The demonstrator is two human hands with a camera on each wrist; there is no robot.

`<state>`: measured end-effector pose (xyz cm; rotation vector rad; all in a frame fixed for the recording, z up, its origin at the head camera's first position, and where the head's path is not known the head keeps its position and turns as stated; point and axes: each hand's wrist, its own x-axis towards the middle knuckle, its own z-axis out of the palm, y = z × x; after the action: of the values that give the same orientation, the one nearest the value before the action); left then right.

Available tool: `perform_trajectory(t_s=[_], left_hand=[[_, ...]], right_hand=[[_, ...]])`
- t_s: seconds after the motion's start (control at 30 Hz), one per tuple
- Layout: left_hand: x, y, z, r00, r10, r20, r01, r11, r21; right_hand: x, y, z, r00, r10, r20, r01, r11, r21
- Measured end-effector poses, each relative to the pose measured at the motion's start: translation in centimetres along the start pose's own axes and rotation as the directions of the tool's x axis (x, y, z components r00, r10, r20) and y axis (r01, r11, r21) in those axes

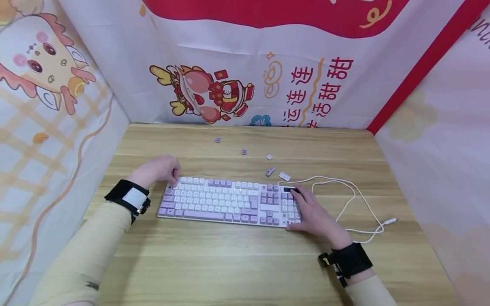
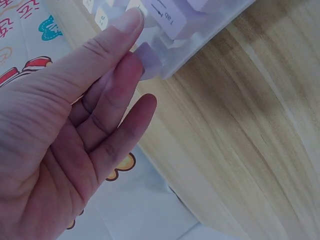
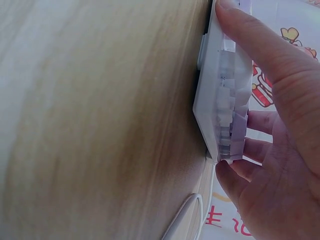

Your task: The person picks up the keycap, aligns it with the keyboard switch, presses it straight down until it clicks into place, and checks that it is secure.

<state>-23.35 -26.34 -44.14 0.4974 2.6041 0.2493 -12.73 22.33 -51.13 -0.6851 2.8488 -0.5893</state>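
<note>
A white and lilac keyboard [image 1: 214,199] lies on the wooden table. At its far left corner my left hand [image 1: 165,168] has thumb and fingertips together on a lilac keycap [image 2: 149,60]. The Tab key [image 2: 167,19] sits close beside those fingers, with a gap between the two caps. Over the number pad, my right hand [image 1: 315,216] grips the keyboard's right end. Its thumb [image 3: 250,32] lies along the near edge while the other fingers reach the far side. A few spots on the keyboard show bare switches instead of caps.
Several loose keycaps lie beyond the keyboard, among them a lilac one [image 1: 218,139], a white one [image 1: 269,157] and a longer white one [image 1: 285,176]. A white cable [image 1: 360,199] loops to the right, ending in a plug [image 1: 390,221]. Printed cloth [image 1: 237,51] hangs behind the table.
</note>
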Motion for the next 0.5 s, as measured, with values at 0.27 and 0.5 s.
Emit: perform_trajectory(t_s=[0.27, 0.5], left_hand=[[1.0, 1.6, -0.4, 0.997, 0.016, -0.076, -0.016, 1.000, -0.005], [2.9, 4.0, -0.7, 0.984, 0.068, -0.167, -0.062, 0.997, 0.038]], right_hand=[[0.3, 0.0, 0.0, 1.000, -0.012, -0.021, 0.012, 1.000, -0.014], [0.2, 0.3, 0.3, 0.999, -0.039, -0.038, 0.038, 0.999, -0.018]])
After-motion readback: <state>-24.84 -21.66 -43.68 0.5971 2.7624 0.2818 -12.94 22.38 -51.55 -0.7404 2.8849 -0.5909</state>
